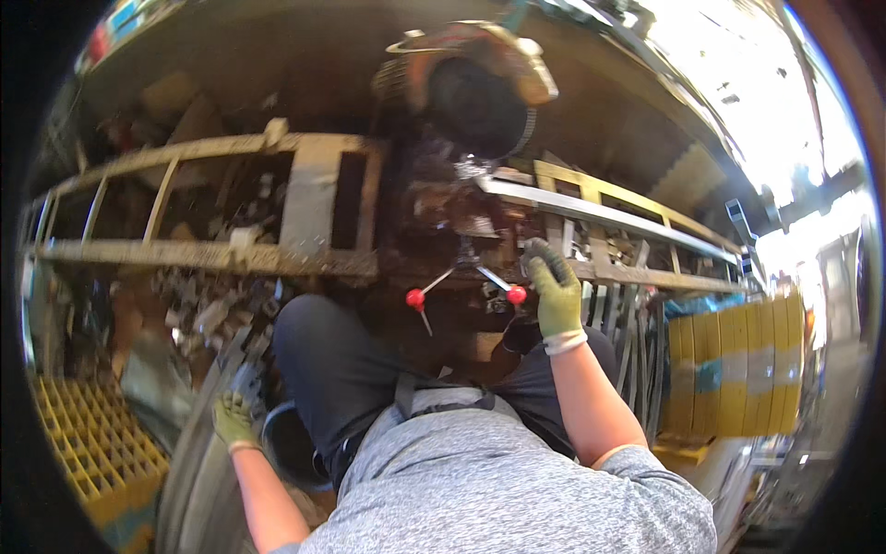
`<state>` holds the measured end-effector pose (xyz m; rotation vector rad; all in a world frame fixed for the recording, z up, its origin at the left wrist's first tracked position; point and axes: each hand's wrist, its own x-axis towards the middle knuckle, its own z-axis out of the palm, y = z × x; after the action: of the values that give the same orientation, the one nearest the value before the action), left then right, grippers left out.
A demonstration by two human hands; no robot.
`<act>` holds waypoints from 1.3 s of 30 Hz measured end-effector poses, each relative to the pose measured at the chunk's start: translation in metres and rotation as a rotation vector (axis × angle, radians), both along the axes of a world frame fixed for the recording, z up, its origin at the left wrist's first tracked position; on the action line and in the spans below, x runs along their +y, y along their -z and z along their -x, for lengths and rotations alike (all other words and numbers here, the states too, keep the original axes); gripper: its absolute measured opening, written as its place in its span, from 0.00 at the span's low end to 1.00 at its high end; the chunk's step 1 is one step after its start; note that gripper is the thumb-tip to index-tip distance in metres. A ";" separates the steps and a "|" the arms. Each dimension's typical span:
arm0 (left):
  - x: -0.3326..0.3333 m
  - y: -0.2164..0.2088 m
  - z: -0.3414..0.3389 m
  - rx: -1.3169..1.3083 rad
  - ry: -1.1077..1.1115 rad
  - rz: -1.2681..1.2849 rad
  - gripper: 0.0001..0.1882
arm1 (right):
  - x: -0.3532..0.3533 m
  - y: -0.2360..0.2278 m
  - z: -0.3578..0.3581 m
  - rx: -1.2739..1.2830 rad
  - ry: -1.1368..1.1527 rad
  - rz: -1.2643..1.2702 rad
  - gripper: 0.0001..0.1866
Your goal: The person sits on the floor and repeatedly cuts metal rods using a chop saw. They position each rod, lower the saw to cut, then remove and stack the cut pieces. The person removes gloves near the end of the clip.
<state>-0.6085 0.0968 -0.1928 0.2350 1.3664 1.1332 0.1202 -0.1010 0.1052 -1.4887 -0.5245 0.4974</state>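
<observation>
I wear yellow-green gloves with grey fingers. My right hand [556, 294] is beside a red-knobbed clamp handle [516, 295], fingers stretched forward and slightly bent, with nothing plainly held. Another red knob [415, 298] sits on the handle's left arm. Behind the clamp stands a cut-off saw with a large dark disc [475, 106] under its guard. A long silver metal bar [609, 212] runs from below the disc to the right. Low at my left, my left hand [234, 421] touches or hovers by long grey metal strips [198, 443], its fingers apart.
A wooden ladder-like frame [166, 251] extends left of the saw; another wooden rail [655, 275] runs right. Small metal offcuts [217, 309] lie heaped at left. A yellow grid crate [97, 443] is at lower left, a dark bucket [291, 448] by my leg, stacked yellow boxes [736, 365] at right.
</observation>
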 end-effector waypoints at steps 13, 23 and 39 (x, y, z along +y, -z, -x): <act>0.054 -0.262 -0.285 0.241 0.336 -0.620 0.23 | 0.035 0.132 -0.309 0.871 0.552 -0.157 0.51; 0.020 -0.294 -0.376 0.304 0.590 -0.898 0.21 | 0.060 0.144 -0.360 0.740 0.753 -0.290 0.30; -0.013 -0.280 -0.393 -0.054 0.766 -0.850 0.23 | -0.214 -0.035 -0.269 0.484 0.735 -0.312 0.37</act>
<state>-0.2155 0.0841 0.0875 1.2142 0.5594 0.9674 0.3889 -0.3153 0.1404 -1.1025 0.3191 0.1635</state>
